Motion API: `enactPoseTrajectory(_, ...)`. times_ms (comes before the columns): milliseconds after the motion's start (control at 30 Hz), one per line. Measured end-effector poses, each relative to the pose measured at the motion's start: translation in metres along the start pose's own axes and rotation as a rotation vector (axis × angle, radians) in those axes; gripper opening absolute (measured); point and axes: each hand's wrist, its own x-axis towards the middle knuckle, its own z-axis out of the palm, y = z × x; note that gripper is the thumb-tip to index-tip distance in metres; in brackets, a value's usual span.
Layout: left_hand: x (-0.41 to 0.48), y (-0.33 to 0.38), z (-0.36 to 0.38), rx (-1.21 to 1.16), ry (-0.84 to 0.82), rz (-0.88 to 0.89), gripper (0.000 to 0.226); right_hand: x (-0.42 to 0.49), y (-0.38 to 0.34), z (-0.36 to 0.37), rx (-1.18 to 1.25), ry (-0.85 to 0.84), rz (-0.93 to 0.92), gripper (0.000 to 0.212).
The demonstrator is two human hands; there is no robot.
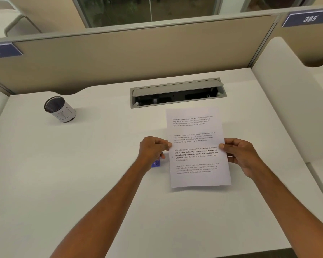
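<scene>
A white sheet of paper with several printed paragraphs is held above the white desk. My left hand pinches its left edge between thumb and fingers. My right hand pinches the right edge, thumb on top. A small blue-purple object shows just under my left hand; I cannot tell whether the hand holds it or it lies on the desk.
A cylindrical pen holder with a dark mesh rim stands at the back left. An open grey cable box is set into the desk behind the paper. Beige partition panels wall the back; a white divider bounds the right side.
</scene>
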Motion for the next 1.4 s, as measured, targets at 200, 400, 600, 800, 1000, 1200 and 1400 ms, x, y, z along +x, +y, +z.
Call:
enactPoseTrajectory(200, 0.023, 0.025, 0.043, 0.012, -0.045, 0.006, 0.016, 0.023, -0.019, -0.034, -0.038, 0.124, -0.016, 0.017)
enactPoseTrajectory(400, 0.055, 0.069, 0.11, -0.042, -0.09, -0.026, 0.016, 0.059, -0.04, -0.088, -0.085, 0.289, -0.036, 0.012)
enactPoseTrajectory(600, 0.089, 0.095, 0.178, -0.069, -0.1, -0.092, 0.011, 0.098, -0.055, -0.131, -0.169, 0.491, -0.072, 0.016)
enactPoseTrajectory(800, 0.109, 0.1, 0.234, -0.035, -0.063, -0.12, 0.013, 0.128, -0.052, -0.163, -0.273, 0.612, -0.078, 0.022)
enactPoseTrajectory(1000, 0.12, 0.104, 0.267, -0.034, -0.063, -0.169, 0.015, 0.141, -0.05, -0.175, -0.537, 0.695, -0.057, 0.021)
enactPoseTrajectory(1200, 0.123, 0.11, 0.279, -0.007, -0.024, -0.204, 0.014, 0.148, -0.049, -0.171, -0.859, 0.735, -0.06, 0.024)
enactPoseTrajectory(1400, 0.118, 0.111, 0.28, 0.089, 0.038, -0.132, 0.024, 0.146, -0.048, -0.166, -0.999, 0.741, -0.051, 0.025)
